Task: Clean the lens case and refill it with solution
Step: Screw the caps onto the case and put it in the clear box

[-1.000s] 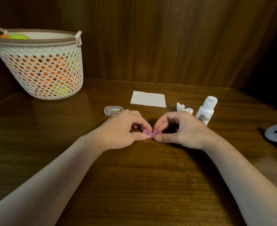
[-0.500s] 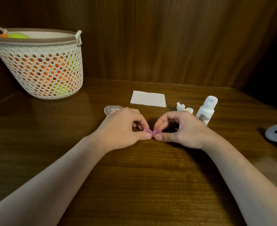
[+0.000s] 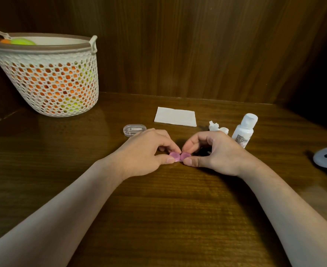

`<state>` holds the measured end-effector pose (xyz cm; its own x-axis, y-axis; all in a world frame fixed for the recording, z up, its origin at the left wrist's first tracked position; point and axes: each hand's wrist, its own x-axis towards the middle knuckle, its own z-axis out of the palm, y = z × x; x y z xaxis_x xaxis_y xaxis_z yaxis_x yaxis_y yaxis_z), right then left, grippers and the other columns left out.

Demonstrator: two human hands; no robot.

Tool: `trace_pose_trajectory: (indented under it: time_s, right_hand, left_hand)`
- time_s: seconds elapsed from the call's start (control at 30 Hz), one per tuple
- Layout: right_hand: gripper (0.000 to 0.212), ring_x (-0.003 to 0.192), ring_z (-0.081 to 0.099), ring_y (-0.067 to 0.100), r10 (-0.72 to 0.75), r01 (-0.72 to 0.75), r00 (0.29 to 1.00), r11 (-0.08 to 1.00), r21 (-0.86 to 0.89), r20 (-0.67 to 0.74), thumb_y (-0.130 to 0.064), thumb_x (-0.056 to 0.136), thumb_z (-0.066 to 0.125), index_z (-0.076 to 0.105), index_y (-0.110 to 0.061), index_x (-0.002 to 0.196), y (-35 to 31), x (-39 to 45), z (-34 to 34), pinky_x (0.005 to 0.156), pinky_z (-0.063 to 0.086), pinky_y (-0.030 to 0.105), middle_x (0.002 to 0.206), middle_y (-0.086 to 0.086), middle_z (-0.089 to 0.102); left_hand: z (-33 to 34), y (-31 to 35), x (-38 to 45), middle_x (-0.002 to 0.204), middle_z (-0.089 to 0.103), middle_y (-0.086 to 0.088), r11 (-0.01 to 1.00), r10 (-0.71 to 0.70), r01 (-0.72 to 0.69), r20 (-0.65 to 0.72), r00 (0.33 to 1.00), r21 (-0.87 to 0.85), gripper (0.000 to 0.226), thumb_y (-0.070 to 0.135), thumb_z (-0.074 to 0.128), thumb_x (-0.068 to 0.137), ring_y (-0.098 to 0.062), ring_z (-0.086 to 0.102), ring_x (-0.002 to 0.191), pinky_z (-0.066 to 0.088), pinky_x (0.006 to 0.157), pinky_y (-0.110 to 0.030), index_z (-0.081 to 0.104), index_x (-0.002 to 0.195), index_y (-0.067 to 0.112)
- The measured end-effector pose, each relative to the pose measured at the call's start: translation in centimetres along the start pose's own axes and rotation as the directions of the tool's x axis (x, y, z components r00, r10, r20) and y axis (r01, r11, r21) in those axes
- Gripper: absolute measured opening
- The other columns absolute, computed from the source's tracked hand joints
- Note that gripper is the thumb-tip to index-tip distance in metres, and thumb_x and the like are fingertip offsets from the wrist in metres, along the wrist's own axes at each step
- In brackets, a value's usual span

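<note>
Pinching the pink case (image 3: 179, 157) between thumb and fingers, left hand (image 3: 145, 151) on its left cap, right hand (image 3: 214, 151) on its right, low over the table (image 3: 158, 218). Farther right stands the bottle (image 3: 244, 130); behind lie a tissue (image 3: 175, 116) and clear box (image 3: 134, 129); far left, a basket (image 3: 49, 78).

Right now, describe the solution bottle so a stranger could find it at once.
Start at the wooden table and look just beyond the right hand, toward the right side. The solution bottle stands there upright, small and white, with a white cap and a printed label. The crumpled tissue beside it is white too, but only the bottle is smooth, tall and capped.
</note>
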<state>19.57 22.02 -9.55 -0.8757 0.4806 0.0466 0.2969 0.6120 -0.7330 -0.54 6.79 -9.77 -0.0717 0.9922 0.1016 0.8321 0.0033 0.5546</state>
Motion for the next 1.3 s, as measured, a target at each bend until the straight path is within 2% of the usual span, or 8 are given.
trace_pose_trajectory:
  time_s: [0.2,0.3,0.47,0.67,0.77,0.97,1.17,1.3]
  right_hand:
    - [0.023,0.099,0.073,-0.005,0.014,-0.014,1.0,1.0,0.008,-0.005,-0.033,0.084,0.092,0.078,-0.038,0.102,0.1,0.1,0.0,0.091,0.049,0.025,0.097,-0.02,0.082]
    - [0.023,0.099,0.073,-0.006,0.011,-0.011,1.0,1.0,0.004,-0.014,-0.035,0.083,0.092,0.078,-0.038,0.101,0.2,0.1,0.0,0.091,0.048,0.024,0.097,-0.02,0.082]
    - [0.023,0.098,0.073,-0.006,0.006,-0.006,1.0,1.0,-0.005,-0.014,-0.036,0.083,0.091,0.078,-0.038,0.102,0.2,0.2,0.0,0.087,0.048,0.021,0.096,-0.021,0.081]
    - [0.023,0.1,0.074,-0.007,0.0,0.0,1.0,1.0,-0.005,-0.011,-0.03,0.086,0.09,0.077,-0.038,0.104,0.2,0.2,0.0,0.091,0.048,0.022,0.098,-0.023,0.082]
    - [0.023,0.1,0.074,-0.006,-0.006,0.006,1.0,1.0,-0.001,-0.013,-0.03,0.086,0.09,0.077,-0.038,0.103,0.2,0.2,0.0,0.092,0.049,0.024,0.098,-0.022,0.082]
    - [0.024,0.1,0.074,-0.004,-0.008,0.008,1.0,1.0,-0.009,-0.024,-0.032,0.085,0.091,0.077,-0.038,0.103,0.3,0.3,0.1,0.093,0.052,0.026,0.098,-0.021,0.082]
    - [0.023,0.097,0.075,-0.003,-0.016,0.016,0.999,1.0,0.001,-0.032,-0.036,0.083,0.092,0.078,-0.037,0.102,0.4,0.4,0.2,0.09,0.053,0.027,0.096,-0.02,0.082]
    - [0.022,0.096,0.075,-0.003,-0.023,0.023,0.999,1.0,-0.006,-0.04,-0.037,0.083,0.092,0.078,-0.038,0.099,0.5,0.5,0.4,0.089,0.055,0.028,0.095,-0.021,0.082]
  left_hand:
    - [0.1,-0.3,-0.3,0.106,0.067,0.026,0.995,-0.003,0.015,-0.123,0.992,0.102,0.04,0.072,0.073,0.082,0.006,0.059,0.101,0.049,0.079,-0.021,0.074,0.11,0.045]
    - [0.4,-0.1,0.0,0.097,0.068,0.025,0.994,-0.028,0.046,-0.173,0.985,0.099,0.031,0.069,0.074,0.082,0.006,0.061,0.095,0.047,0.075,-0.019,0.076,0.099,0.043]
    - [0.5,0.4,0.0,0.099,0.069,0.024,0.999,-0.011,0.019,-0.158,0.987,0.047,0.016,0.052,0.079,0.088,0.003,0.058,0.102,0.054,0.09,-0.032,0.078,0.101,0.041]
    - [0.3,0.4,-0.1,0.111,0.062,0.027,0.999,-0.017,0.019,-0.053,0.998,0.041,0.023,0.037,0.074,0.097,0.002,0.054,0.111,0.051,0.102,-0.041,0.074,0.119,0.045]
    - [0.3,0.4,-0.2,0.114,0.062,0.028,0.999,-0.012,0.015,-0.055,0.998,0.041,0.023,0.041,0.073,0.097,0.002,0.055,0.111,0.053,0.1,-0.04,0.073,0.12,0.045]
    - [0.4,0.3,-0.2,0.103,0.065,0.025,0.989,-0.017,0.042,-0.177,0.984,0.142,0.046,0.076,0.07,0.08,0.004,0.059,0.1,0.053,0.085,-0.028,0.074,0.11,0.042]
    - [0.4,0.6,0.0,0.1,0.068,0.023,0.991,-0.038,0.063,-0.202,0.979,0.119,0.023,0.06,0.076,0.088,0.002,0.057,0.1,0.052,0.097,-0.041,0.076,0.101,0.041]
    - [0.4,0.8,0.2,0.102,0.068,0.022,0.995,-0.038,0.055,-0.189,0.981,0.083,0.018,0.052,0.078,0.089,0.0,0.058,0.101,0.054,0.098,-0.041,0.077,0.102,0.04]
